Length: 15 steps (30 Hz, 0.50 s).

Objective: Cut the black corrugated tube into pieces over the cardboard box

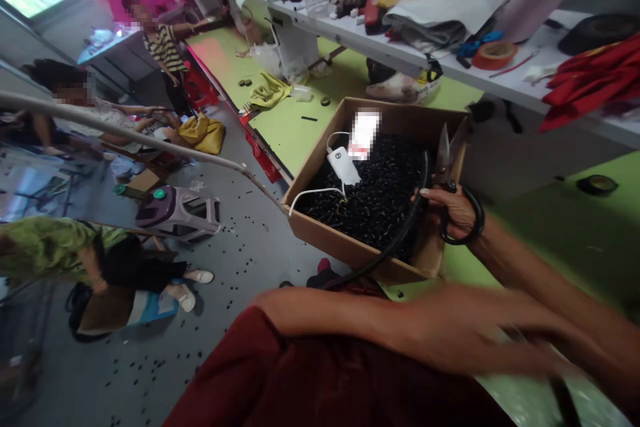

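My right hand [456, 210] is closed around black-handled scissors [445, 150], blades pointing up and away. Its thumb and fingers also hold a black corrugated tube [400, 237], which runs across the near side of a cardboard box [320, 232] and down behind my left forearm. Small black pieces [385, 197] fill much of the box. A white device with a cable [343, 163] lies on them beside a bright, pixelated object [365, 132]. My left hand [500, 330], smeared by motion, reaches across to the right, below my right forearm. A dark strip shows near its fingers, too blurred to make out.
The box rests on a green table [287, 130] beneath a white shelf [350, 30] holding tape, bags and red cloth [595, 80]. A pale pole [200, 155] slants in to the box's left corner. Several people sit or stand at left; black bits dot the floor.
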Tool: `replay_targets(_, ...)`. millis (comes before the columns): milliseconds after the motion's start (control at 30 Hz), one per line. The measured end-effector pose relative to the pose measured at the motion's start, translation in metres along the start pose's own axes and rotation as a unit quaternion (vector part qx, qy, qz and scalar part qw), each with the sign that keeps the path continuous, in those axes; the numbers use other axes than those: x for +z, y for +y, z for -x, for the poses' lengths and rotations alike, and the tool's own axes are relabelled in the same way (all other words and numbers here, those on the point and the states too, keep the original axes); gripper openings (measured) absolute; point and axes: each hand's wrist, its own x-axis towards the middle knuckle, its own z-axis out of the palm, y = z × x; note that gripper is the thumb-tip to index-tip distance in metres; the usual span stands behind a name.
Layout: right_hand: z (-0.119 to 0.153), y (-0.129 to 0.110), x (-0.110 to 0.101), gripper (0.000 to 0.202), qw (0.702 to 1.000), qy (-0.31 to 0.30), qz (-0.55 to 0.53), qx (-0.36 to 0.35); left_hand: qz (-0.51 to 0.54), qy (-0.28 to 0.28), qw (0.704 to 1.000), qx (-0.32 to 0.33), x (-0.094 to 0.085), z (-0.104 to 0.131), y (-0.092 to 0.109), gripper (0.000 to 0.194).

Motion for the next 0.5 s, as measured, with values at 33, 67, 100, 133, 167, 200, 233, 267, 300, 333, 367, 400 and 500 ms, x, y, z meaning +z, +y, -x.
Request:
replay_targets(33, 0.001, 0.0, 0.002, 0.019, 1.0, 0.001, -0.023, -0.003, 0.014, 0.067, 0.998, 0.015, -0.007, 0.005, -0.005, 0.024)
replay_targets(67, 0.002, -0.001, 0.004, 0.015, 0.999, -0.003, -0.042, 0.001, 0.017, 0.165, 0.986, 0.004, -0.014, 0.014, -0.014, 0.024)
replay_targets(100, 0.003, -0.001, 0.006, 0.013, 0.998, -0.012, -0.056, 0.004, 0.005, 0.251, 0.968, -0.013, -0.02, 0.024, -0.025, 0.029)
replay_targets(133, 0.004, -0.002, 0.008, 0.012, 0.997, -0.022, -0.068, 0.005, -0.024, 0.314, 0.949, -0.032, -0.025, 0.037, -0.037, 0.034)
replay_targets(167, 0.005, -0.003, 0.011, 0.011, 0.996, -0.034, -0.079, 0.004, -0.055, 0.353, 0.932, -0.054, -0.028, 0.049, -0.049, 0.041)
replay_targets(200, 0.007, -0.003, 0.013, 0.011, 0.995, -0.042, -0.091, 0.004, -0.079, 0.374, 0.921, -0.076, -0.029, 0.061, -0.061, 0.049)
replay_targets(233, 0.009, -0.004, 0.016, 0.011, 0.994, -0.046, -0.103, 0.004, -0.091, 0.372, 0.918, -0.099, -0.029, 0.072, -0.071, 0.057)
replay_targets(267, 0.012, -0.004, 0.019, 0.012, 0.992, -0.048, -0.114, 0.002, -0.092, 0.357, 0.921, -0.13, -0.027, 0.081, -0.08, 0.06)
replay_targets(300, 0.015, -0.004, 0.023, 0.013, 0.991, -0.05, -0.123, 0.002, -0.081, 0.334, 0.926, -0.155, -0.024, 0.088, -0.087, 0.06)
replay_targets(333, 0.018, -0.005, 0.027, 0.013, 0.99, -0.054, -0.126, 0.0, -0.062, 0.297, 0.937, -0.172, -0.022, 0.094, -0.093, 0.058)
replay_targets(367, 0.021, -0.005, 0.031, 0.013, 0.99, -0.058, -0.128, -0.005, -0.037, 0.255, 0.947, -0.19, -0.019, 0.099, -0.099, 0.053)
replay_targets(400, 0.024, -0.006, 0.035, 0.013, 0.99, -0.062, -0.127, -0.012, -0.009, 0.211, 0.955, -0.208, -0.016, 0.104, -0.106, 0.046)
replay_targets(500, 0.033, -0.009, 0.046, 0.013, 0.99, -0.066, -0.116, -0.041, 0.044, 0.124, 0.947, -0.293, -0.009, 0.126, -0.138, 0.021)
